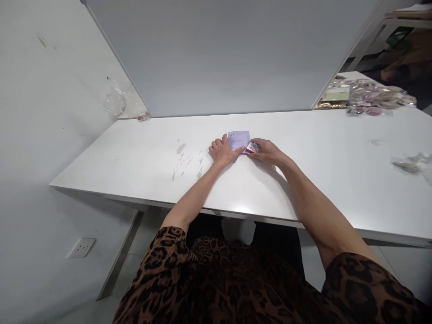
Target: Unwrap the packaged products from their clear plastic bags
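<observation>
A lilac sheet or flat packet with small print and a label at its top left lies on the white table. My left hand rests at its left side, fingers spread on the table and thumb stretched across the lower part of the lilac piece. From the right, my right hand grips a small white-and-red card or packet between thumb and fingers. That card overlaps the lower right corner of the lilac piece; whether it is inside or on top, I cannot tell. My right fingers hide part of it.
A grey panel stands along the back edge of the white table. Clear plastic bags with small items are heaped at the back right. Crumpled plastic lies at the right, and a clear bag sits at the back left.
</observation>
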`<state>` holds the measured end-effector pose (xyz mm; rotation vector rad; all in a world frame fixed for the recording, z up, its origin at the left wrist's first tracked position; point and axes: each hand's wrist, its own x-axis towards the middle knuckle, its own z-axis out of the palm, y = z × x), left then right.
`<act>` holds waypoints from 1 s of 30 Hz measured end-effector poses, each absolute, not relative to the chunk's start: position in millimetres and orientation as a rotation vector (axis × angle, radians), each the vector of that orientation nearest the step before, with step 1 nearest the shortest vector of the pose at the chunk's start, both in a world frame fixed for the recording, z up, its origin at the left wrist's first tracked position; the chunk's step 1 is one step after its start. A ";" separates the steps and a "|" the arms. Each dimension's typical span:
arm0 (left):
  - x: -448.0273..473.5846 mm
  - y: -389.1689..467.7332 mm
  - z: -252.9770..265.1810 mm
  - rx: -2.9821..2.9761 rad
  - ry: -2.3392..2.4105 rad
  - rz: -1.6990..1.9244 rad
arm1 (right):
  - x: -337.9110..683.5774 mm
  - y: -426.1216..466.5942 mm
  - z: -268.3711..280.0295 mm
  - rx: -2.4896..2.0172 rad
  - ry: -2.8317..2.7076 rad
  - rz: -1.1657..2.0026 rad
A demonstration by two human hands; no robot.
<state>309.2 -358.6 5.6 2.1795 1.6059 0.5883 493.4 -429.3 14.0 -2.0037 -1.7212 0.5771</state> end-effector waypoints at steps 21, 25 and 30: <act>279.8 -336.8 4.7 1.306 1.155 0.965 | 483.0 -444.5 39.9 -2.103 -1.808 0.869; 281.2 -333.4 1.5 1.331 1.168 0.982 | 475.6 -446.7 43.5 -2.139 -1.841 0.762; 280.7 -328.8 0.7 1.406 1.235 1.042 | 474.8 -454.2 54.4 -2.300 -1.916 0.246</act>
